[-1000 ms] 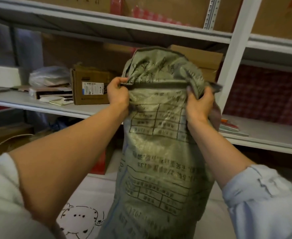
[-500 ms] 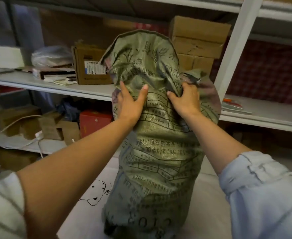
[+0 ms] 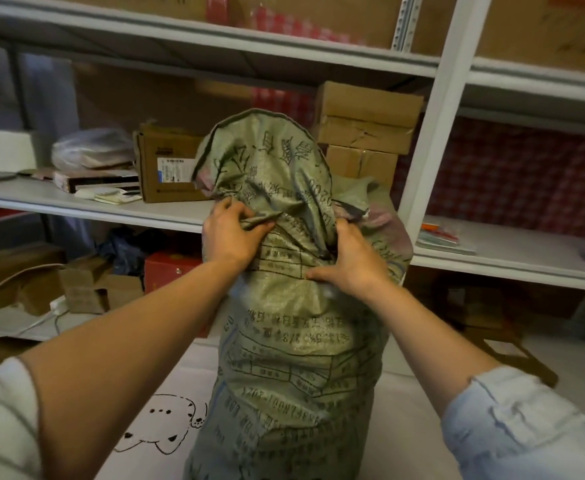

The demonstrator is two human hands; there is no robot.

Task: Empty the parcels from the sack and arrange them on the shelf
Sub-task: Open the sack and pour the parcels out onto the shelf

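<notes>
A tall green woven sack (image 3: 294, 348) with black printed text stands upright on a white surface in front of me. Its loose top flap rises above my hands and droops back. My left hand (image 3: 230, 237) pinches a bunched fold of the sack at upper left. My right hand (image 3: 348, 261) presses and grips the fabric at upper right, fingers dug into a fold. The parcels inside are hidden. Behind the sack runs the white metal shelf (image 3: 118, 206) at about hand height.
On the shelf sit an open labelled cardboard box (image 3: 166, 164), stacked brown boxes (image 3: 367, 129), flat packets and a plastic bag (image 3: 90, 148). A white upright post (image 3: 433, 126) stands right of the sack. Boxes, a red box (image 3: 171, 273) and a cable lie on the lower shelf.
Both hands slid lower on the sack and now bunch the fabric tighter; the top flap has risen and folded back. The view tilted up a little.
</notes>
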